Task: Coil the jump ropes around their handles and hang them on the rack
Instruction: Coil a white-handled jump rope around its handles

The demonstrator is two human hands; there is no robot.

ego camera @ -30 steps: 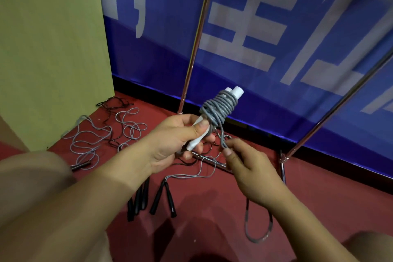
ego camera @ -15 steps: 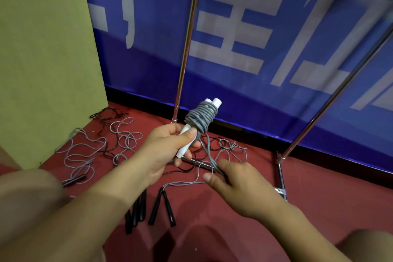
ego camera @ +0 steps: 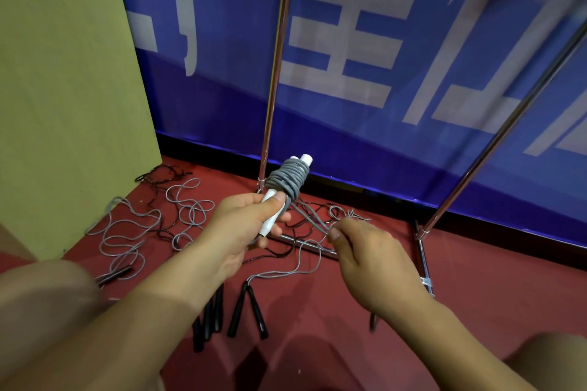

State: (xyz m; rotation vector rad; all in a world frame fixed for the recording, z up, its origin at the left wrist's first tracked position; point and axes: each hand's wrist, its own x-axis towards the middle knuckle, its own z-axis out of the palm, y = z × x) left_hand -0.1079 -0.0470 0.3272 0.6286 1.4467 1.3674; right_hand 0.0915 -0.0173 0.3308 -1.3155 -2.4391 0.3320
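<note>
Grey jump rope (ego camera: 287, 179), coiled round paired white handles (ego camera: 275, 209), held above the red floor (ego camera: 317, 343). Left hand (ego camera: 246, 225): grip closed round the handles. Right hand (ego camera: 371, 260): grip pinching the rope's loose strands; fingertips hidden. Rack (ego camera: 273, 73) top cut off.

Glossy metal rack (ego camera: 273, 95), matt floor (ego camera: 320, 340)

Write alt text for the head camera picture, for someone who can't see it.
The left hand grips white handles wrapped in grey rope, while the right hand pinches the rope's loose end. More ropes lie on the red floor by a metal rack.
</note>
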